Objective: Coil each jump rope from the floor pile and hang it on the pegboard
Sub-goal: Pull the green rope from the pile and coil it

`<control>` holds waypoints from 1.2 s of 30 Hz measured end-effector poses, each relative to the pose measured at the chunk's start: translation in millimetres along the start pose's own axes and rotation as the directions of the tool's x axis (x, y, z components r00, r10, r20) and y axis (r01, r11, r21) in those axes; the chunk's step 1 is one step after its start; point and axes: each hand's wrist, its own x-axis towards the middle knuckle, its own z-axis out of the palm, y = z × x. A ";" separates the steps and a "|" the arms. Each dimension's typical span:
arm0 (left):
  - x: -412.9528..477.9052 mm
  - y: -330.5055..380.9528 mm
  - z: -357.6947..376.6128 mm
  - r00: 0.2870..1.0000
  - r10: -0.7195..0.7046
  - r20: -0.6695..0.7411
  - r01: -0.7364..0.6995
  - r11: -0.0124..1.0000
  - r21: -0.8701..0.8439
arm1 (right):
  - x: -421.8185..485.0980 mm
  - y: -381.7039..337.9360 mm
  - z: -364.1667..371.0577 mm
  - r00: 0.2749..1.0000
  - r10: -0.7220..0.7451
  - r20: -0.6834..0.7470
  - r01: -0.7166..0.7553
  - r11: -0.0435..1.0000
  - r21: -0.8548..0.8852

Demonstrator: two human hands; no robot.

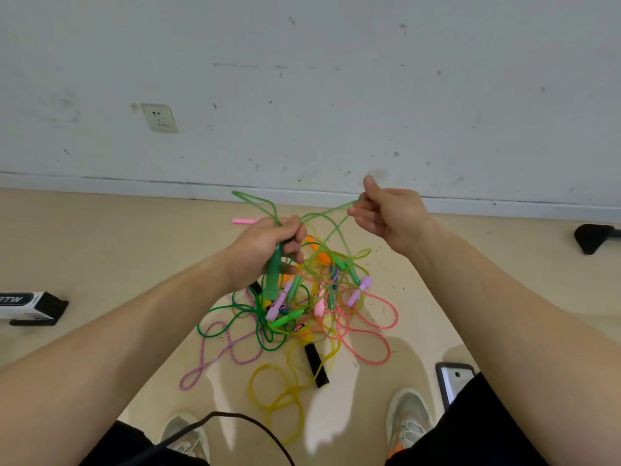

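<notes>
Coiling step on the green rope (322,212), judged early: most of its length hangs back into the pile (336,307) on the floor (100,257), just below the hands. We note the left hand (265,243) curled tight round the green handle (273,277), which points downward out of the fist, with a loop of the same rope standing above the knuckles. We read this hand as the anchor, so gathered loops have somewhere to sit. The right hand (389,213) is held apart to the right, thumb and fingers pinching the rope where it bends. The span between the hands looks taut, presumably to measure one loop and lift the strand clear of its neighbours. Pink rope (389,348), yellow rope (250,385) and a black handle (315,364) lie crossed in the pile, so we expect snagging. Pegboard not in view.
</notes>
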 end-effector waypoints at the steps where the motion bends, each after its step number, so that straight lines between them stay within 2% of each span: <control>1: -0.2 3.6 0.3 1.000 -0.013 -0.027 0.011 0.998 -0.064 | 0.3 2.8 -2.1 1.000 -0.003 -0.016 0.001 0.995 -0.100; 4: -0.6 15.8 3.2 0.997 -0.048 -0.053 0.026 0.931 -0.364 | -2.6 18.6 3.7 0.995 0.093 -0.019 -0.094 0.951 -0.295; 7: -2.5 28.7 6.4 0.999 -0.033 -0.023 0.015 0.834 -0.551 | -2.0 49.4 14.8 0.983 0.185 0.018 -0.150 0.845 -0.513; 10: -4.5 38.5 10.4 1.000 -0.018 -0.012 0.005 0.748 -0.664 | -7.4 75.9 25.9 0.951 0.247 0.188 -0.042 0.702 -0.711; 13: -5.5 46.2 13.2 0.999 -0.036 -0.021 0.007 0.653 -0.757 | -17.7 85.1 37.7 0.854 0.330 0.404 0.086 0.675 -0.733; 16: -4.4 50.7 9.4 0.996 -0.025 -0.091 -0.055 0.633 -0.772 | -22.8 90.1 42.0 0.741 0.429 0.516 0.161 0.632 -0.758; 19: 0.8 49.1 -5.9 0.964 0.025 -0.263 -0.201 0.713 -0.671 | -17.3 98.2 36.7 0.773 0.459 0.439 0.169 0.518 -0.839; 21: 4.5 43.7 -20.0 0.906 0.072 -0.418 -0.297 0.811 -0.505 | -12.2 96.8 29.0 0.791 0.467 0.396 0.109 0.529 -0.842; 22: 6.2 39.5 -26.9 0.871 0.087 -0.483 -0.308 0.863 -0.400 | -11.8 92.0 26.5 0.791 0.455 0.408 0.075 0.590 -0.804; 24: 7.9 29.0 -37.4 0.824 0.109 -0.556 -0.239 0.956 -0.168 | -12.0 77.1 25.4 0.798 0.390 0.458 -0.008 0.768 -0.640; 27: 9.8 9.9 -38.1 0.849 0.113 -0.516 -0.101 0.994 0.052 | -14.8 51.4 30.8 0.829 0.254 0.498 -0.100 0.944 -0.314; 29: 9.5 -0.5 -29.0 0.896 0.107 -0.431 -0.067 0.992 0.108 | -16.5 37.0 34.8 0.849 0.190 0.493 -0.149 0.981 -0.122; 32: 5.8 -12.3 -10.8 0.960 0.113 -0.255 -0.086 0.990 0.116 | -16.3 21.8 36.1 0.883 0.129 0.451 -0.209 0.969 0.132; 34: 2.4 -17.3 0.1 0.981 0.119 -0.153 -0.099 0.986 0.131 | -15.3 14.7 34.8 0.913 0.090 0.398 -0.195 0.953 0.232; 36: -0.7 -18.4 7.9 0.990 0.086 -0.111 -0.076 0.992 0.096 | -13.1 9.0 31.0 0.943 0.061 0.327 -0.164 0.942 0.295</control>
